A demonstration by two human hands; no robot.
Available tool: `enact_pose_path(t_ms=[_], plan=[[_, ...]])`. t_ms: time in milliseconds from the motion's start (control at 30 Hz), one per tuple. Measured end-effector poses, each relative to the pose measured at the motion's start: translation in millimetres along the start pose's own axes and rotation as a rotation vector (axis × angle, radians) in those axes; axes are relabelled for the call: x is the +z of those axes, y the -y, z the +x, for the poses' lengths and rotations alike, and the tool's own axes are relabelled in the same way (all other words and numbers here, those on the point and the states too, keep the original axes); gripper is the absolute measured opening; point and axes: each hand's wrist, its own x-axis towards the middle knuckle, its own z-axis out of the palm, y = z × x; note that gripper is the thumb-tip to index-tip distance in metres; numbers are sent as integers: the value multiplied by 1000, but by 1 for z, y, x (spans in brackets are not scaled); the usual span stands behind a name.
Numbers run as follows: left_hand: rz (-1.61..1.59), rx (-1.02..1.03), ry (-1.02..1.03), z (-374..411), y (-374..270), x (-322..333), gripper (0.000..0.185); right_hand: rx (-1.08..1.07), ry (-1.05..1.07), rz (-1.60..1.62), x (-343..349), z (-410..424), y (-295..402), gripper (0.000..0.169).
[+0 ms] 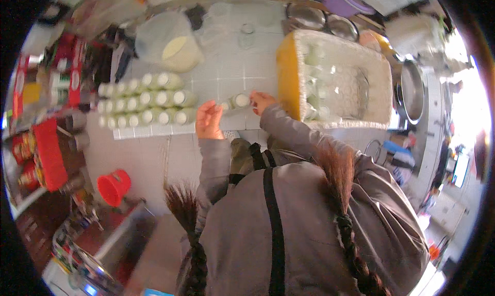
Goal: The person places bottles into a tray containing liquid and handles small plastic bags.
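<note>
On the white tiled counter (216, 79), two small bottles with white caps (242, 100) stand between my hands. My left hand (209, 118) is raised at the counter's front edge with its fingers curled, close to the left one of the two; whether it touches that bottle is unclear. Beside the right one is my right hand (262, 102), its fingertips near the cap; blur hides whether it grips anything. Rows of pale green bottles with white caps (163, 98) stand to the left. To the right, an open yellow and white foam box (289, 75) holds more bottles along its left side.
Behind the bottle rows lies a clear plastic bag with pale yellow round pieces (176, 50). A glass jar (246, 37) stands at the back. Metal bowls (309, 17) and a purple basin (342, 0) are behind the box. A red bucket (113, 187) is on the floor.
</note>
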Motion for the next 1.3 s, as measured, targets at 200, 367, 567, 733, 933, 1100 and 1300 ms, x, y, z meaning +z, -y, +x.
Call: enact_pose_path(t_ms=[200, 367, 567, 733, 933, 1100, 1300], plan=[[-9, -154, 18, -3, -35, 27, 25, -145, 69, 7, -3, 0, 29, 43], [-18, -179, 268, -17, -85, 49, 27, 6, 309, 298, -38, -78, 107, 41], [-135, -57, 736, -102, -178, 125, 47, -308, 568, 526, -131, -170, 200, 26], [-317, -178, 946, -137, -172, 197, 50, -523, 676, 496, -209, -189, 256, 17], [-345, -480, 858, -139, -84, 266, 39, -889, 438, -180, -280, -127, 267, 24], [-171, -466, 696, -138, 16, 289, 34, -746, 119, -455, -286, -46, 226, 28], [7, -345, 500, -137, 62, 303, 29, -755, 205, -386, -288, 6, 198, 29]])
